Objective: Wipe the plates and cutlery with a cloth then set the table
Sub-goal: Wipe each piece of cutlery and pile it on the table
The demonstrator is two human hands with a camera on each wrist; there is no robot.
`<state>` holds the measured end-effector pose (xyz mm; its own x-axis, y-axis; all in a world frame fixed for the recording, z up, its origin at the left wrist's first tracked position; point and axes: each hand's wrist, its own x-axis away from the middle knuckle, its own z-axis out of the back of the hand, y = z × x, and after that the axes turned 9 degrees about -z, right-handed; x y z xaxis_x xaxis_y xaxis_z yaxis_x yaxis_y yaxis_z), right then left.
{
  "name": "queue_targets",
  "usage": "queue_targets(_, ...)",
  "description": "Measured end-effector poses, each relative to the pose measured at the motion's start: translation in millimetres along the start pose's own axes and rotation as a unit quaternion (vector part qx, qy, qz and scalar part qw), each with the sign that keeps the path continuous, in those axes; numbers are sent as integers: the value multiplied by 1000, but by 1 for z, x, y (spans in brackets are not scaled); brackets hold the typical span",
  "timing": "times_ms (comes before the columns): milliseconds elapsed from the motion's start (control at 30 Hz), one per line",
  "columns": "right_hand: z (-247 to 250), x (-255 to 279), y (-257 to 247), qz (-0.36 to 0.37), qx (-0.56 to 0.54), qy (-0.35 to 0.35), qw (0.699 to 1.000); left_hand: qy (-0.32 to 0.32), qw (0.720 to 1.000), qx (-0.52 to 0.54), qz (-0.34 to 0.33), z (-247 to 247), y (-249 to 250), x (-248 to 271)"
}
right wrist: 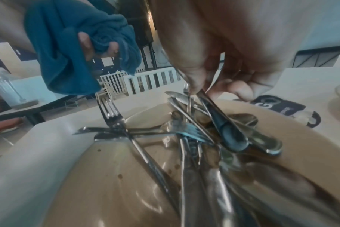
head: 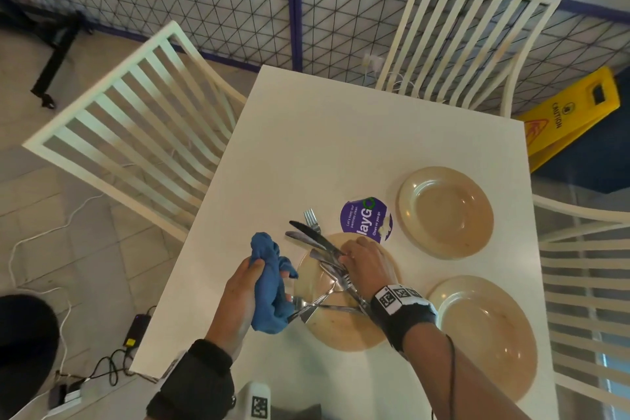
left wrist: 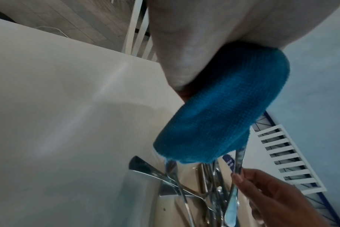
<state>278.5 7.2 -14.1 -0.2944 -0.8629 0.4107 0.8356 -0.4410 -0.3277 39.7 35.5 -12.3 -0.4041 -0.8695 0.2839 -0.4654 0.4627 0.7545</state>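
A beige plate [head: 344, 334] near the table's front holds a tangled pile of forks, knives and spoons [head: 317, 242]. My right hand [head: 361, 257] reaches down over the pile and pinches one piece of cutlery [right wrist: 223, 127] by its upper end, with the lower end still among the others. My left hand [head: 242, 286] grips a bunched blue cloth [head: 269, 280] just left of the plate, above the table. The cloth [left wrist: 223, 107] hangs over the cutlery ends. Two more beige plates [head: 446, 211] [head: 487, 334] lie bare on the right.
The white table [head: 341, 147] carries a round purple sticker [head: 366, 220] beyond the plate. White slatted chairs stand at the left [head: 136, 133], far side [head: 467, 41] and right [head: 586, 283]. A yellow caution sign [head: 566, 112] leans at the far right. Cables lie on the floor at left.
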Motion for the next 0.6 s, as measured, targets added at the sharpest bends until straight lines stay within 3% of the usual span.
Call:
queue_targets(33,3,1,-1,3,-24,3,1000,32,997,-59,36,-7,3,-5)
queue_targets(100,12,3,-5,-2,-72,6,997,-12,997,21,72,-16,4,-11)
queue_targets(133,16,5,-6,-2,-94,5,996,-19,998,28,48,-24,7,-14)
queue_targets(233,35,15,-9,16,-181,4,983,84,996,-28,9,-64,15,-15)
queue_targets(300,48,26,-12,31,-250,-2,968,72,993,-86,-47,-99,14,-13)
queue_targets(467,76,68,-13,51,-334,30,941,61,973,-209,-72,-152,-1,-9)
queue_targets(600,88,110,1,43,-364,30,930,99,964,-212,-128,-172,25,-23)
